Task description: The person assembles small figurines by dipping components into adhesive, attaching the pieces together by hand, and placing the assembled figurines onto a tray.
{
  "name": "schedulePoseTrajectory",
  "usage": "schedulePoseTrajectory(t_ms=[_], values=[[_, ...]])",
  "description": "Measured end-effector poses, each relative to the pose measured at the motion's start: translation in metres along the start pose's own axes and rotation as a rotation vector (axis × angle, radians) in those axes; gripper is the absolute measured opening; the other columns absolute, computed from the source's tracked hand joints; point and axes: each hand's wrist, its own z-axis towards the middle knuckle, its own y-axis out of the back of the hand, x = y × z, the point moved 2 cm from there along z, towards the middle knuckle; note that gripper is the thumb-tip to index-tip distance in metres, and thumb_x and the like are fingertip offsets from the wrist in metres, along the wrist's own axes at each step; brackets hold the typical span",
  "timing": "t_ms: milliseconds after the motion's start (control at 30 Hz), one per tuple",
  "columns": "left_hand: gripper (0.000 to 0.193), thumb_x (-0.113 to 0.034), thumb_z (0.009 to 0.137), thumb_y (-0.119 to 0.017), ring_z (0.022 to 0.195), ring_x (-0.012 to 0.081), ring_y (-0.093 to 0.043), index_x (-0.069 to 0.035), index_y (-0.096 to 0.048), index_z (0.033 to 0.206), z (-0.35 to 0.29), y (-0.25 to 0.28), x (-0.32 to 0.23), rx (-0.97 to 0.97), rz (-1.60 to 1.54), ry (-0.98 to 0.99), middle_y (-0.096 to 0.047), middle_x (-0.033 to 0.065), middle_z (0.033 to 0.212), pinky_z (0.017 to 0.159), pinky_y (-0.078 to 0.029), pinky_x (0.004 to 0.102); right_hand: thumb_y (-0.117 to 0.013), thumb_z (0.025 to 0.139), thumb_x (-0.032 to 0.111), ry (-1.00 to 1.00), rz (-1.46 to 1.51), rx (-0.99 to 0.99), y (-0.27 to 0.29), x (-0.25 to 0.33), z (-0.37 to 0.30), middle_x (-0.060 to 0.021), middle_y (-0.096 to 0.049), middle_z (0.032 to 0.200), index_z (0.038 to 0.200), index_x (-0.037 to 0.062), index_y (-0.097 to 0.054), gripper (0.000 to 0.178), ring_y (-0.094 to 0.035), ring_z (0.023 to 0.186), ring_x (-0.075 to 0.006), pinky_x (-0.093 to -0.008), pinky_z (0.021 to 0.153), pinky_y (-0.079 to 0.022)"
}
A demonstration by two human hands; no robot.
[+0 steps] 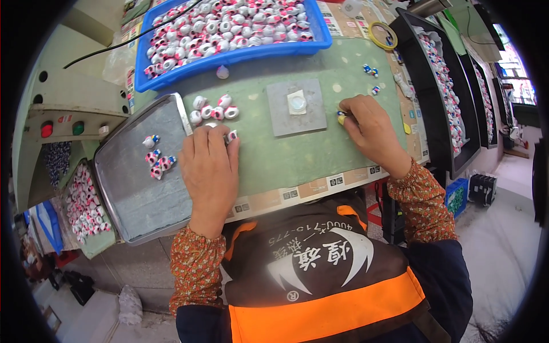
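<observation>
left hand (209, 163) pinches a white-and-pink piece (231, 136), mostly hidden, over the green mat (251, 160); right hand (372, 128) pinches a blue-and-yellow piece (341, 119), partly covered, right of the grey plate (277, 123). blue bin (274, 53) cut off above; dark apron (251, 257) bears white print, inverted.

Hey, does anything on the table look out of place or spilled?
Maybe: one lone piece lies on the green mat just outside the blue bin, apart from the cluster near the left hand. It might have dropped out.
</observation>
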Motion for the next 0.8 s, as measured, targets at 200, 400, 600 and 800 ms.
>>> schedulePoseTrajectory(t_ms=[200, 400, 600, 800], values=[[0.031, -0.019, 0.087, -0.071, 0.102, 0.0267, -0.057, -0.010, -0.059, 0.114, -0.004, -0.013, -0.006, -0.038, 0.062, -0.163, -0.059, 0.0079, 0.112, 0.081, -0.044, 0.0411, -0.067, 0.083, 0.001, -0.146, 0.169, 0.040, -0.001, -0.005, -0.002, -0.0150, -0.061, 0.090, 0.102, 0.0002, -0.060, 0.020, -0.060, 0.085, -0.0325, -0.0417, 0.076, -0.049], [0.033, -0.013, 0.086, -0.072, 0.101, 0.0307, -0.057, -0.009, -0.059, 0.117, -0.007, -0.016, -0.011, 0.075, -0.080, -0.177, -0.060, 0.0110, 0.111, 0.084, -0.045, 0.0427, -0.067, 0.085, 0.002, -0.279, 0.263, 0.075, 0.001, -0.003, -0.001, -0.0144, -0.062, 0.089, 0.104, -0.0011, -0.061, 0.020, -0.062, 0.083, -0.0294, -0.0394, 0.074, -0.049], [0.030, -0.017, 0.092, -0.068, 0.095, 0.0301, -0.056, -0.006, -0.060, 0.120, -0.005, -0.005, -0.005, 0.022, -0.262, -0.117, -0.060, 0.0116, 0.105, 0.083, -0.047, 0.0397, -0.065, 0.090, 0.000, -0.166, 0.125, 0.067, 0.002, -0.011, 0.001, -0.0101, -0.061, 0.090, 0.112, -0.0017, -0.061, 0.022, -0.060, 0.075, -0.0164, -0.0306, 0.069, -0.050], [0.027, -0.025, 0.106, -0.053, 0.085, 0.0141, -0.056, -0.004, -0.060, 0.122, -0.023, 0.005, -0.010, 0.098, -1.017, 0.286, -0.061, 0.0069, 0.099, 0.071, -0.047, 0.0292, -0.062, 0.089, 0.001, -0.266, 0.295, 0.082, 0.007, -0.005, 0.012, -0.0153, -0.063, 0.093, 0.106, -0.0006, -0.060, 0.018, -0.061, 0.086, -0.0320, -0.0398, 0.078, -0.049]])
